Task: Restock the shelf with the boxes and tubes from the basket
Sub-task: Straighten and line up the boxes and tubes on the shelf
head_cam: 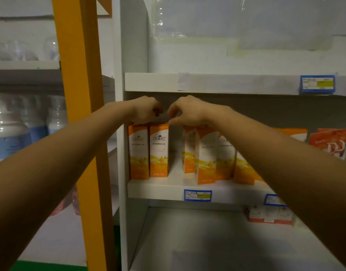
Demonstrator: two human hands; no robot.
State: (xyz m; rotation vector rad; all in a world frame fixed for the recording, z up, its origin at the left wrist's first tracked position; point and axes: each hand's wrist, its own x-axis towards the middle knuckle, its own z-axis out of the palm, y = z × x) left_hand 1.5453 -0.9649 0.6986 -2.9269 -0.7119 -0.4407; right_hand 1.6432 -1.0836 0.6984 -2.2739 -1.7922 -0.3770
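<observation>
Step in hand, as judged: lining up stock on the middle shelf (158,189), not fetching; the basket is out of view. Two orange boxes (148,151) stand upright, touching, at the shelf's left end. A gap follows, then a looser group of orange boxes (201,153), blurred and apparently tilted. Both arms reach forward at full stretch, hands close together just under the shelf above. Left hand (146,109): knuckles up, fingers curled downward, its underside on or just above the top of the left pair. Right hand (187,112): fingers and thumb curled into a narrow loop above the gap, near the top of the loose group. Grip, either hand: narrow, but cannot tell whether it pinches a box top or holds nothing. Next move probably calls for standing the loose boxes square and sliding them left against the pair, keeping them from toppling.
</observation>
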